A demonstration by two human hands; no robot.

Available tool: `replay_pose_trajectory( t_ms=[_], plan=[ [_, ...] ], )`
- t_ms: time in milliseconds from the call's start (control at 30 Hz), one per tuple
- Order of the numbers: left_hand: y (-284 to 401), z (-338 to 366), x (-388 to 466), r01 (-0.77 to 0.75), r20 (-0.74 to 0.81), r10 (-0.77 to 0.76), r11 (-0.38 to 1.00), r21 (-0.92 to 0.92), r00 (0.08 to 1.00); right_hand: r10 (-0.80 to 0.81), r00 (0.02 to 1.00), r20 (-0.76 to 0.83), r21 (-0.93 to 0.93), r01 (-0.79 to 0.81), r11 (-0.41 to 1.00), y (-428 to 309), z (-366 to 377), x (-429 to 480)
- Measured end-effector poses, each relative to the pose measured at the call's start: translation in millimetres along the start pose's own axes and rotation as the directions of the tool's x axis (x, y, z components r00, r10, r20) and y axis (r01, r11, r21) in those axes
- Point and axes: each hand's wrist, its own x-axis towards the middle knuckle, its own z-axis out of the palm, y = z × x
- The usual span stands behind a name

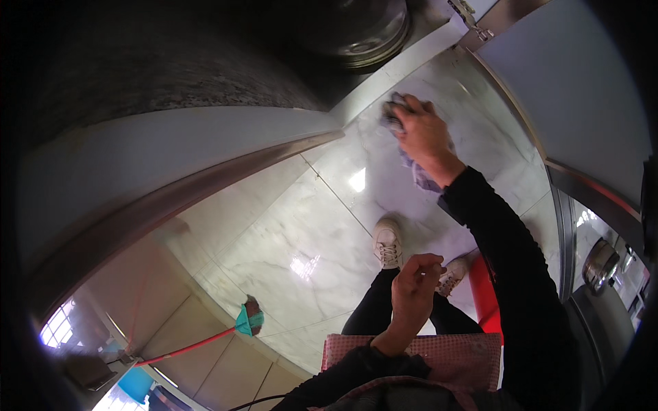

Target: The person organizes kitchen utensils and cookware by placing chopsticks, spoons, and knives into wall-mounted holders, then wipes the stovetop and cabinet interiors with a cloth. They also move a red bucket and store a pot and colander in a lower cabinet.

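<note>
My right hand is shut on a crumpled, greyish-purple cloth, slightly blurred. The cloth is by the glossy marble-look tile floor, close to the pale sill of an open cabinet. Part of the cloth is hidden under the hand and wrist. In front of my lap, my left hand hovers with loosely curled fingers and nothing visible in it. Below it lies red-and-white checked fabric across my lap.
A dark, shiny round vessel sits inside the cabinet. Its open door stands at the right, with a metal hinge above. A broom with a red handle is at lower left. Something red stands beside my shoe.
</note>
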Motion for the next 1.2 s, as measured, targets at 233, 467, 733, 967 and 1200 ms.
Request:
replay_pose_trajectory(
  t_ms=[233,467,733,967,1200],
  plan=[
    [7.1,13.3,5.3,0.021,0.072,-0.026,0.998,0.063,0.997,-0.423,0.905,-0.045,-0.304,0.391,0.869,-4.8,57.4,45.1],
    [9.8,18.6,7.7,0.019,0.025,-0.019,1.0,-0.005,1.0,-0.283,0.921,-0.267,-0.452,0.14,0.881,117.8,20.9,68.1],
    [7.9,14.4,10.2,-0.002,0.079,-0.003,0.998,0.065,0.997,0.118,0.979,-0.167,-0.477,-0.185,0.859,162.5,-6.3,134.3],
    [4.2,28.8,13.4,0.005,0.121,-0.007,1.0,0.014,0.993,-0.041,0.999,0.037,-0.245,0.048,0.968,-8.7,59.8,53.1],
    [11.2,39.3,14.5,0.031,0.109,-0.038,0.997,0.068,0.993,-0.16,0.987,-0.027,-0.31,0.144,0.94,43.8,42.1,64.3]
  ],
)
